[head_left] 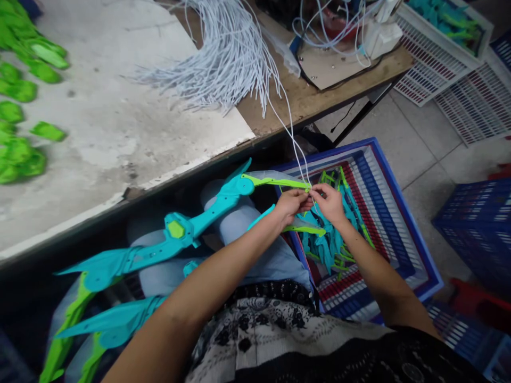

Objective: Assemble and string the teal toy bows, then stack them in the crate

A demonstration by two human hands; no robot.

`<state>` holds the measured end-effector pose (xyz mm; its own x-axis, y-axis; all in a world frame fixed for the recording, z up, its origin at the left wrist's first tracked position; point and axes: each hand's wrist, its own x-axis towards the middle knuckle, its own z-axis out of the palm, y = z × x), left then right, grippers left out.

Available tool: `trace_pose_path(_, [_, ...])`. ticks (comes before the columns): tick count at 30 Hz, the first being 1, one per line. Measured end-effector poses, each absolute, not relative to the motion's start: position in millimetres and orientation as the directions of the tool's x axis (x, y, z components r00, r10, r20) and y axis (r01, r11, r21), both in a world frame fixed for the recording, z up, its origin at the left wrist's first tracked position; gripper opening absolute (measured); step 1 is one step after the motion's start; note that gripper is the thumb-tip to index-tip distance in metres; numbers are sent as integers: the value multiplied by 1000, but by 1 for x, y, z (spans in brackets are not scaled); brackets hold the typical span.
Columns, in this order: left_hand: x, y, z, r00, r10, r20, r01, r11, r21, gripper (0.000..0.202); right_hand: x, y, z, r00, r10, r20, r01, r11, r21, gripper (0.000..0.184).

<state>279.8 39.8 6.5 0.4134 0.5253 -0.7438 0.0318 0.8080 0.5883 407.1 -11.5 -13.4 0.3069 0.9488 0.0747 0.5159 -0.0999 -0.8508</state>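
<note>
A long teal and lime-green plastic toy bow (187, 231) lies across my lap, its green tip (279, 182) reaching toward my hands. My left hand (291, 205) and my right hand (329, 201) meet at that tip, both pinched closed on a thin white elastic cord (293, 141). The cord runs up from my fingers to a bundle of white cords (227, 58) on the worktable. A second bow (115, 322) rests lower on my lap. Under my hands a blue crate (399, 213) holds several more teal and green bow parts (331, 244).
The worktable (131, 133) carries green plastic pieces (19, 106) at its left edge and a small machine with cables (359, 26) at the far right. White slatted crates (439, 58) and more blue crates (475, 229) stand on the tiled floor to the right.
</note>
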Motion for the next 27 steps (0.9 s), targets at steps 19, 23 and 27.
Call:
trace_pose_path(19, [118,31,66,203,917,-345,438,230,869,16,412,19,-35,424,888,-179,180,-276,-944,19])
trace_pose_path(23, [188,0,30,212,886,-412,259,356,898,10,416,23,-30,416,901,-123,228,-234,-945,18])
trace_pose_path(27, [228,-22,29,356,787,-505,23,532,846,19,422,26,-30,407,903,-139,231,-249,-941,23])
